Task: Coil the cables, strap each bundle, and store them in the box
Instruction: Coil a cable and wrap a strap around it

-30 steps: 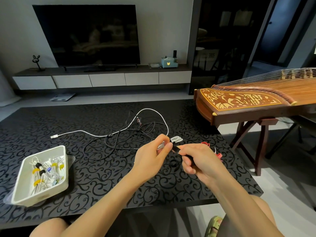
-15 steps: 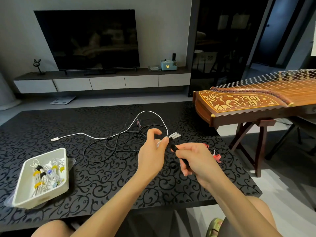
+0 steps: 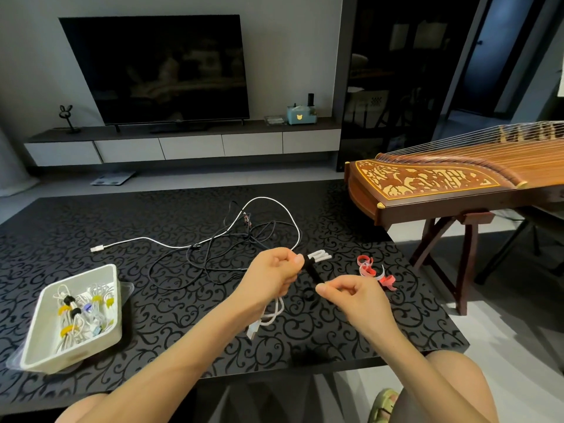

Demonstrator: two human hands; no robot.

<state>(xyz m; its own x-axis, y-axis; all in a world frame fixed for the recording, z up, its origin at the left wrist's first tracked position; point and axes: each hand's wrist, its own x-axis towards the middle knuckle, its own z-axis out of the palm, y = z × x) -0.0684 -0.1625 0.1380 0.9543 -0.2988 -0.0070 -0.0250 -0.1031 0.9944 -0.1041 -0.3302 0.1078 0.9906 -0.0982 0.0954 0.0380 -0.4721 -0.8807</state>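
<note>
My left hand (image 3: pixel 270 277) grips a coiled white cable (image 3: pixel 273 315) above the table; its loops stick out past my fingers and its plug end hangs below my wrist. A black strap (image 3: pixel 312 271) wraps round the bundle, and my right hand (image 3: pixel 351 296) pinches the strap's free end, pulled out toward me. A white box (image 3: pixel 42 346) at the front left holds several strapped white bundles. Loose black cables (image 3: pixel 213 257) and one long white cable (image 3: pixel 146 239) lie tangled at the table's middle.
Red straps (image 3: pixel 374 271) lie on the black patterned table (image 3: pixel 152 325) just right of my hands. A wooden zither (image 3: pixel 457 184) on a stand sits off the table's right edge. A TV and low cabinet stand against the far wall.
My hands have drawn apart: the right hand pulled the black strap's end down and toward me, while the left hand closed round the coiled bundle. The strap now stretches between them.
</note>
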